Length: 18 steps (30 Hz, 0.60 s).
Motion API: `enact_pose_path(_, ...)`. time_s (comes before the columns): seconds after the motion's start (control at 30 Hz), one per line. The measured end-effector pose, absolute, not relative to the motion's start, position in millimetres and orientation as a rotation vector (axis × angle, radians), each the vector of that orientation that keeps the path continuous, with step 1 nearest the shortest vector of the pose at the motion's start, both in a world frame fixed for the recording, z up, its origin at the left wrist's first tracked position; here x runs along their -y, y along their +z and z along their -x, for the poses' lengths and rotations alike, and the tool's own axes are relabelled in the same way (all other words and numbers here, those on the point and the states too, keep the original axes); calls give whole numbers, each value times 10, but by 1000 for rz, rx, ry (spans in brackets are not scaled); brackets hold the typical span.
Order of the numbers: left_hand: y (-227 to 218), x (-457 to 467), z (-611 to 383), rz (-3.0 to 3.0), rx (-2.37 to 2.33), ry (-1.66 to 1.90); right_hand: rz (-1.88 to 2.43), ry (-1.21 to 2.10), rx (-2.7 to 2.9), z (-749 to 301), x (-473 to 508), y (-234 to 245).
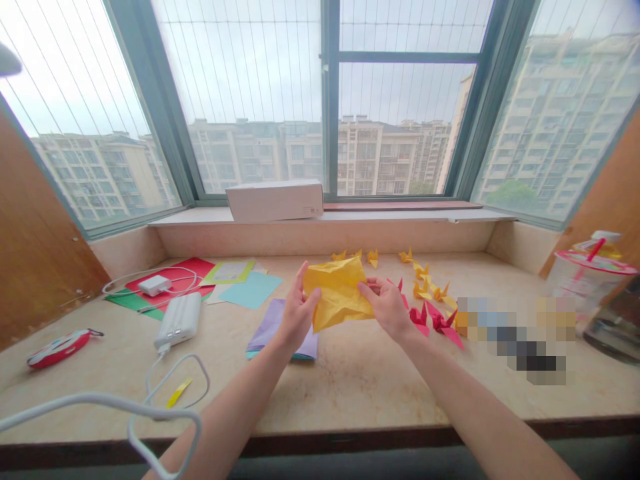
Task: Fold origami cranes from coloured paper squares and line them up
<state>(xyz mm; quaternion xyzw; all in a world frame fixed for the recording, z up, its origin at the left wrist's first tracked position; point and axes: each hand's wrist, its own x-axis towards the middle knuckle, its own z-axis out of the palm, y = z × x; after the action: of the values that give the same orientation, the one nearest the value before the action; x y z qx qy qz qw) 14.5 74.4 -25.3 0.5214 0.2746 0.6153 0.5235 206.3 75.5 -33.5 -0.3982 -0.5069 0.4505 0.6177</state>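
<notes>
A creased sheet of yellow paper point(340, 293) is held up above the counter between both hands. My left hand point(299, 303) grips its left edge, thumb on the near face and fingers behind. At the right edge my right hand point(387, 303) pinches the sheet between thumb and fingers. Below my left hand lies a stack of purple paper point(270, 327), partly hidden by the wrist. Beyond and beside my right hand stand several yellow paper cranes point(423, 288) and red paper cranes point(443, 320), some partly covered by the hand.
Coloured paper sheets point(253, 289) lie at the back left. Nearer are a white power bank point(179, 320), a charger point(154, 285), looping white cables point(100, 398) and a red-and-white case point(60, 349). A plastic cup point(585, 280) stands right; a white box point(275, 201) rests on the sill.
</notes>
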Motion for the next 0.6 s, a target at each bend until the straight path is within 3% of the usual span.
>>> enact_pose_path(0.4,-345,-788,-96,-1452,-821,933,1010,888,1215,-2131,-776,-347)
enact_pose_path(0.6,-366,-808,-92,-1453,-794,898,1039,764,1129,-2157,-860,-415)
